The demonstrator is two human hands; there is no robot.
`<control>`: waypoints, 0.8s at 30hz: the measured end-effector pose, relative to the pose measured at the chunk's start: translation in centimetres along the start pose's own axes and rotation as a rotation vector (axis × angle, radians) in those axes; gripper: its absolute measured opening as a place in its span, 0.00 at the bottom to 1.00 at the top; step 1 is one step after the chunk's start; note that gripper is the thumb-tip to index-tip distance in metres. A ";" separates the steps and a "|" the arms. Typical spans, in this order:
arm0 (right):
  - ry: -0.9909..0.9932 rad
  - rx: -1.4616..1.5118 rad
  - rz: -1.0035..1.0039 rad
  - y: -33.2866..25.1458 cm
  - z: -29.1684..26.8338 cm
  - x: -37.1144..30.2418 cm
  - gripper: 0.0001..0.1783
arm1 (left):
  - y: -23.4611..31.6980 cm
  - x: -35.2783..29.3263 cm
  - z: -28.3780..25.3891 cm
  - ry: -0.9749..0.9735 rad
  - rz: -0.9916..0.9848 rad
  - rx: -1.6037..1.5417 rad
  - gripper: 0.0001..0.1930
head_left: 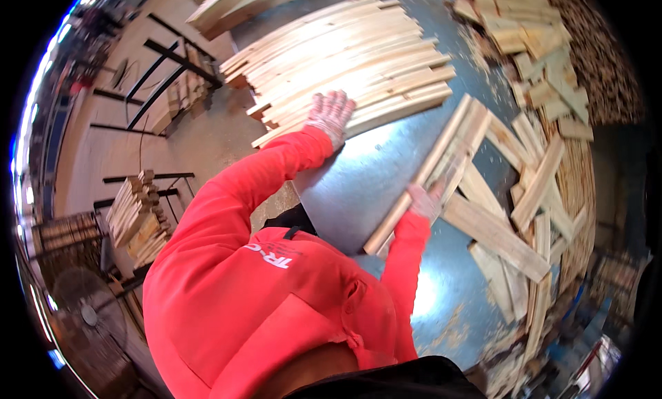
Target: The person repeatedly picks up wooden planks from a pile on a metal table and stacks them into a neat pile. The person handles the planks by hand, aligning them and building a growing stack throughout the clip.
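Red sweatshirt (269, 309) fills lower centre; shiny metal worktop (358, 168) beyond, dull floor (200, 137) at left; left hand (331, 115) open-fingered on smooth planks (338, 57), upper centre; right hand (425, 201) on straight boards (460, 154) right of centre, grip unclear

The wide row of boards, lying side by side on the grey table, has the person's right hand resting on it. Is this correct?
Not quite: in the head view, the left hand rests on the wide row of boards, lying side by side on the grey table; the right hand is on separate boards.
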State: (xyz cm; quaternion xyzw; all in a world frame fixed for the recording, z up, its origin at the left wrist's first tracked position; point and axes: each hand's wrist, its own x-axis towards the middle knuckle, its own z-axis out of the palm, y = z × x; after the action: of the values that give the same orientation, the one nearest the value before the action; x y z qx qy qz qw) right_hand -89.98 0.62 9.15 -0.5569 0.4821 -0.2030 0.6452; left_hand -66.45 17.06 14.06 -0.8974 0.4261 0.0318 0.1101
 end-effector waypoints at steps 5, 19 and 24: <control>-0.337 -0.080 -0.412 -4.0 -4.7 -2.7 0.44 | -0.5 1.0 -9.1 0.332 0.338 -0.277 0.55; 0.529 -0.793 -0.050 -7.5 4.8 3.6 0.42 | -34.5 22.2 -13.8 -0.055 -0.160 0.170 0.22; 0.500 -1.411 0.334 -4.6 16.6 1.6 0.54 | -46.8 29.1 -7.0 0.044 -0.473 0.039 0.49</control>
State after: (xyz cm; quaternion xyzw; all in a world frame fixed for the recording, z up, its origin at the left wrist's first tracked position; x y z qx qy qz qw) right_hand -73.91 6.62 11.34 -0.6940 0.7068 0.1333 0.0309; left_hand -12.14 22.12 24.49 -0.9705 0.2066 -0.0226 0.1223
